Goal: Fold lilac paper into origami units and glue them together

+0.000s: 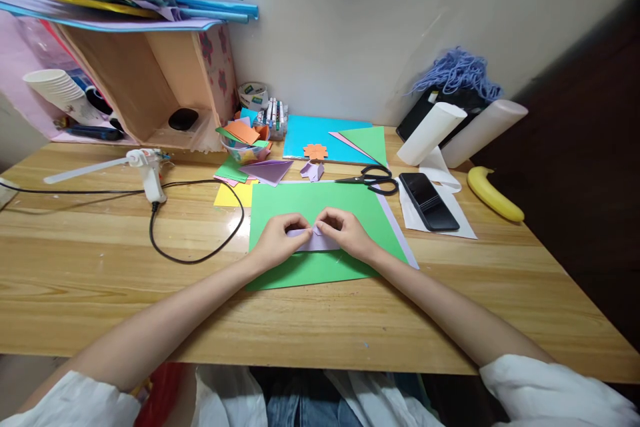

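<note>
Over a green sheet of paper (320,270) I hold a small piece of folded purple paper (319,242). My left hand (283,238) pinches its upper edge from the left, thumb and fingertips together. From the right, my right hand (345,233) pinches it close to the same spot, so the fingertips of both hands nearly meet. Just behind them sit a small folded purple paper shape (312,171) and an orange paper cutout (315,151). Black-handled scissors (373,180) lie across the green sheet's far edge. The folds under my fingers are partly hidden.
At the left lies a white glue gun (149,173) with its black cord looping over the wooden table (200,307). A bowl of paper scraps (245,147) stands behind. To the right are a phone (429,201), a banana (494,195) and paper rolls (433,133).
</note>
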Tool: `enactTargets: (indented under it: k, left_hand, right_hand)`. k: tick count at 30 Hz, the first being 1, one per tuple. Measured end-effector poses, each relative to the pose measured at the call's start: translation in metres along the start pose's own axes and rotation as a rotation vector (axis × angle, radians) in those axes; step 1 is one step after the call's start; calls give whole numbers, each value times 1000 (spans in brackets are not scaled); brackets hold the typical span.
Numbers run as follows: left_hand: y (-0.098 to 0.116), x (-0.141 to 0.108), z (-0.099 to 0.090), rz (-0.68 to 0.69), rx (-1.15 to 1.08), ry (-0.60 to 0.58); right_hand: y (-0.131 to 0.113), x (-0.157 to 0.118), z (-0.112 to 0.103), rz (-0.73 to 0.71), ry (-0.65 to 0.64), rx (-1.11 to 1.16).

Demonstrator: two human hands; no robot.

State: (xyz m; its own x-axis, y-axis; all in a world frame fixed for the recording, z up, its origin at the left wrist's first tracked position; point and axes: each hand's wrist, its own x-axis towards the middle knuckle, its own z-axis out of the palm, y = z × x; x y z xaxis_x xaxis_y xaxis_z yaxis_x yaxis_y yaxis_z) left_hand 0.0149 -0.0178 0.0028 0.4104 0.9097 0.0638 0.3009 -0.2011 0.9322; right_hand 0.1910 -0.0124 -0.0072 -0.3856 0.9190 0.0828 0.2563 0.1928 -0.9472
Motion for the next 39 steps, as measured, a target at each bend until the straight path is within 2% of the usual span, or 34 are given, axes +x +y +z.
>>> enactTargets:
  k: [15, 19, 26, 30, 36, 39]
  left_hand:
    - [1, 1, -2, 16, 47, 20]
    - [-1, 2, -4, -4, 7, 3]
    - [-7, 4, -9, -51, -137, 46]
    - [-11, 3, -7, -45, -177, 42]
    - [-15, 3, -3, -54, -94, 87]
    - [-14, 4, -3, -50, -67, 109]
  right_hand:
    - [6, 0, -1, 55, -1, 97]
    - [3, 2, -2, 74, 74, 77]
    - [3, 6, -6, 87, 208, 78]
    - [3, 5, -6, 87, 193, 74]
    - [0, 1, -4, 43, 81, 20]
    - [-2, 1, -3, 33, 66, 14]
